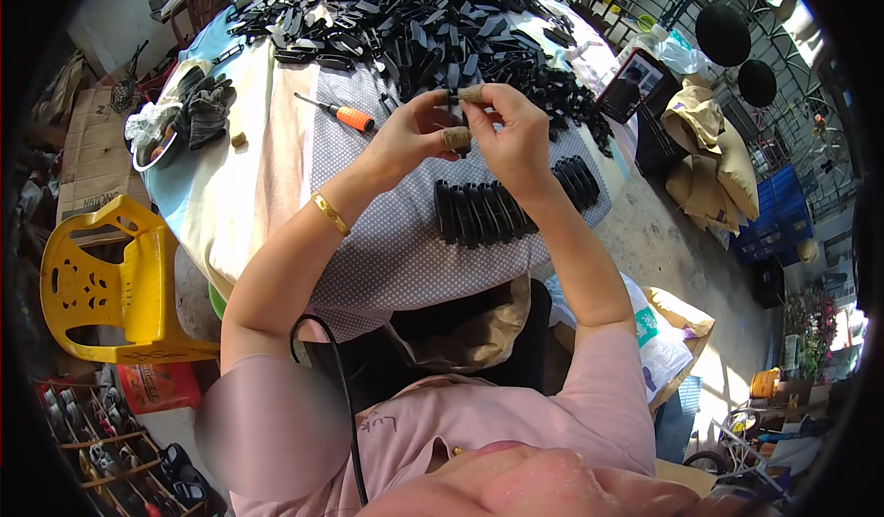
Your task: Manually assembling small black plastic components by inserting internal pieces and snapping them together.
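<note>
Black and slim, one part (457, 116) is gripped in the fingertips of the left hand (412, 139) and the right hand (512, 136), between the heap (405, 34) and the row of similar parts (484, 213). Fingertip work seems under way; next, a steady pinch is probably called for.

black piece (458, 114): partly hidden | left sleeve (276, 425): blurred | screen (635, 82): too small to tell

Includes a yellow chair (143, 282), with a red box (158, 386) just below it, a shoe rack (109, 453) farther below, cardboard (92, 135) above, and tan sacks (735, 176) well to its right.
</note>
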Motion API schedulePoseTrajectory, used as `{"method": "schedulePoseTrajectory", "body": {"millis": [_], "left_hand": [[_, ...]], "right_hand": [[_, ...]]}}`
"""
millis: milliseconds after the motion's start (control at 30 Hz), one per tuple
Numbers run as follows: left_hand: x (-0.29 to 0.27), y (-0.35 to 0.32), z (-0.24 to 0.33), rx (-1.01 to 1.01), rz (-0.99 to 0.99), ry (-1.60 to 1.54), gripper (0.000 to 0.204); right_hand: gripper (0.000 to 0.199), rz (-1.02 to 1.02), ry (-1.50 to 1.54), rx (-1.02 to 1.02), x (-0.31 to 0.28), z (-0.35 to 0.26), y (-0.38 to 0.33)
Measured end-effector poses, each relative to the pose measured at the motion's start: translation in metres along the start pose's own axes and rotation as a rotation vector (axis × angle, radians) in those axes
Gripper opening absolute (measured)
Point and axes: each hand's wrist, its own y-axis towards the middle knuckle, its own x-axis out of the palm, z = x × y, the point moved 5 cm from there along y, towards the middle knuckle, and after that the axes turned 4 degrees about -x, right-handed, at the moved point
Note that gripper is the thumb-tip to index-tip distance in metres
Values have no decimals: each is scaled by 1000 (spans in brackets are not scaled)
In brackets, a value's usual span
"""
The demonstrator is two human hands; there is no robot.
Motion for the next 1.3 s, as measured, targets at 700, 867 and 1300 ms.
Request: {"method": "schedulePoseTrajectory", "body": {"millis": [700,867,1300], "left_hand": [[0,0,-3,-52,13,-302,32],[-6,-3,2,-20,69,-273,32],[-50,18,-3,29,258,388,36]], "right_hand": [[8,100,-315,-281,-4,-8,-3],[15,-86,-185,-150,0,-15,-1],[29,-173,-205,184,11,-28,-13]]}}
